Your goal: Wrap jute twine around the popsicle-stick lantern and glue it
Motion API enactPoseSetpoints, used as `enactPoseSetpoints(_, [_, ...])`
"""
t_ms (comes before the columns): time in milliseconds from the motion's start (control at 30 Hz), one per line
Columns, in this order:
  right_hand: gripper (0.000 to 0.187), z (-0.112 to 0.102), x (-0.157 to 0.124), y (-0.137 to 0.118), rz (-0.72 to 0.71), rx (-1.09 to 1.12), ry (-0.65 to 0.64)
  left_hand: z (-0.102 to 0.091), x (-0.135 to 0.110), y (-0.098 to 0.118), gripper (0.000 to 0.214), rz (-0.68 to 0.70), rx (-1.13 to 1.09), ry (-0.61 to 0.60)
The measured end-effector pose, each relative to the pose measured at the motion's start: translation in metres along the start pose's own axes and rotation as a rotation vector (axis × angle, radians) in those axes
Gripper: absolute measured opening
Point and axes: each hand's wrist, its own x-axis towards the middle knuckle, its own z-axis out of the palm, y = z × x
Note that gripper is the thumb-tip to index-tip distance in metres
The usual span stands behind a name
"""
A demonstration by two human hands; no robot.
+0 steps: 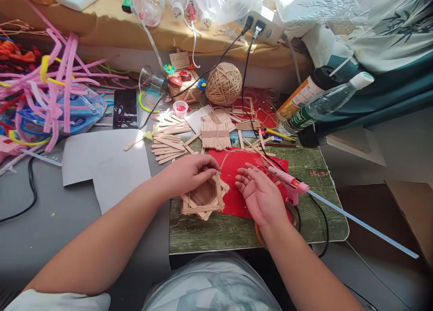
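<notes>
My left hand (199,172) is closed, thumb and fingers pinched at the upper corner of a craft-stick frame (203,208). The frame is a small stack of sticks around a hollow centre, with twine wound along its sides. From that corner a strand of twine (227,154) runs up and to the right over a red sheet (237,205). To the right, my right hand (262,191) is open, palm up, fingers loosely bent, with nothing visible in it. Just beyond it lies a pink glue gun (290,181) with a long clear glue stick (363,220) sticking out behind.
Loose craft sticks (168,147), a bundle of sticks (215,136) and a twine ball (223,84) lie behind. Bottles (313,110) stand at right. Pink pipe cleaners (64,90) and a phone (125,109) are left. Black cords (248,53) cross the work area.
</notes>
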Motion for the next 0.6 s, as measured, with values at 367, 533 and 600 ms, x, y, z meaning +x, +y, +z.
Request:
enactPoseSetpoints(367, [0.013,0.02,0.0,-0.022,-0.327,-0.915,-0.323,0.001,0.0,0.003,0.026,-0.02,0.017,0.014])
enactPoseSetpoints(533, [0.023,0.035,0.004,-0.032,-0.103,-0.965,-0.381,0.002,0.0,0.003,0.025,-0.016,0.022,0.019])
enactPoseSetpoints(600, [0.023,0.04,0.002,-0.036,-0.104,-1.035,-0.362,0.003,-0.001,0.003,0.026,-0.016,0.029,0.02])
